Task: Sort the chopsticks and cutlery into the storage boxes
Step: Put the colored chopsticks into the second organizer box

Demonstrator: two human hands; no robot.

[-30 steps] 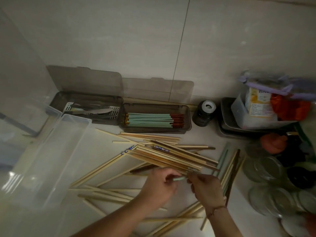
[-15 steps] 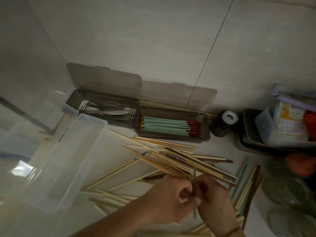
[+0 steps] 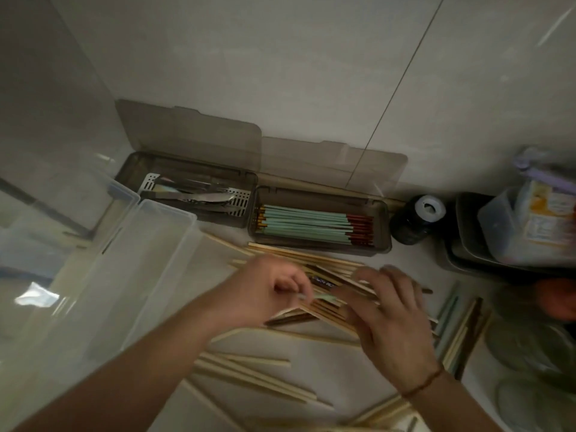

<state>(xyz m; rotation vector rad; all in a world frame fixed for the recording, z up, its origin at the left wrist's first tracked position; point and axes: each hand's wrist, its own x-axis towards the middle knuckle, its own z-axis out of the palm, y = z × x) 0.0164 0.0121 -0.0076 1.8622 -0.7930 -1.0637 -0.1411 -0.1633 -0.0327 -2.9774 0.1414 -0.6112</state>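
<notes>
1. Two bare forearms reach in from the lower edge over the pale desk (image 3: 311,347), and the hands meet above a loose heap of light wooden chopsticks (image 3: 336,269).
2. The left hand (image 3: 265,291) is knuckles-up with curled fingers, and it pinches one end of a pale green chopstick (image 3: 314,297) at its fingertips; motion blur hides the exact grip.
3. The right hand (image 3: 389,310), a thin cord bracelet (image 3: 420,385) at its wrist, lies palm-down with fingers spread and nearly straight, resting on the heap and grasping nothing.
4. More wooden sticks lie scattered toward the lower edge, and some green ones lie at the right.
5. Beyond the hands, against the wall, a smoky grey open-lidded storage box (image 3: 318,244) holds green chopsticks with red ends in a row.
6. Touching it on the left, a matching grey box (image 3: 131,169) holds metal cutlery (image 3: 199,198).
7. A clear plastic tub (image 3: 162,210) stands at the left.
</notes>
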